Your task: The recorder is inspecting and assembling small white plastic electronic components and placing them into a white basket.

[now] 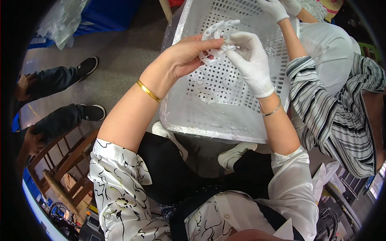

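Note:
My bare left hand [185, 55], with a gold bangle at its wrist, grips curved white plastic pieces [208, 32] between thumb and fingers. They look like thin arcs with small holes; how many there are I cannot tell. From the right, my right hand [252, 66] in a white glove pinches at the same pieces, thumb and fingertips close together. Both hands are above a white perforated plastic crate [213, 125] lined with clear film. Thin whitish pieces [209, 86] lie on the crate's floor, hard to make out against it.
A co-worker's white-gloved hands [274, 9] reach over the crate's far right, beside a striped sleeve [317, 100]. Another person's dark shoes [88, 68] are on the floor at left. A blue bin [106, 16] stands far left, a wooden chair [60, 172] near left.

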The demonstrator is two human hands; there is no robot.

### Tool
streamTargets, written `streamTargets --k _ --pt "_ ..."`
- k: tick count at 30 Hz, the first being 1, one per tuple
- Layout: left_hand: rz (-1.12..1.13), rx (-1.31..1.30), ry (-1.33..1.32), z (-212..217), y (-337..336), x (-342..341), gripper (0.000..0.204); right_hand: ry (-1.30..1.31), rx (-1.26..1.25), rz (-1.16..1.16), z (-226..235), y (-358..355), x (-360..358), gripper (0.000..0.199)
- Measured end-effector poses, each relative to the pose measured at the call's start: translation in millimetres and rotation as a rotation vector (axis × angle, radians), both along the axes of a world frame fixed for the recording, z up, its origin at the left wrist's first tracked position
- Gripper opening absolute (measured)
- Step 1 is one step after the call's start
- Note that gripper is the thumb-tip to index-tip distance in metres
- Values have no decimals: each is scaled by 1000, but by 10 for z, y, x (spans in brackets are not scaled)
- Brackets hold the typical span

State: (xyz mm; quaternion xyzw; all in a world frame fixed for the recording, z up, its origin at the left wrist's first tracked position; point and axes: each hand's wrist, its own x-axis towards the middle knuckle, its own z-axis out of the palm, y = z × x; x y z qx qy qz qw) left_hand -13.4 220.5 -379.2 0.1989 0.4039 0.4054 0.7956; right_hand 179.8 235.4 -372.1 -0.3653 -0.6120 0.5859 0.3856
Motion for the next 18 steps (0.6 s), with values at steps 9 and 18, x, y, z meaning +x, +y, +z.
streamTargets --k 9,18 --pt "235 243 50 307 152 -95 26 -542 50 -131 -1088 669 41 26" --pt "194 167 135 101 118 -199 37 -996 -45 75 -2590 334 -570 31"
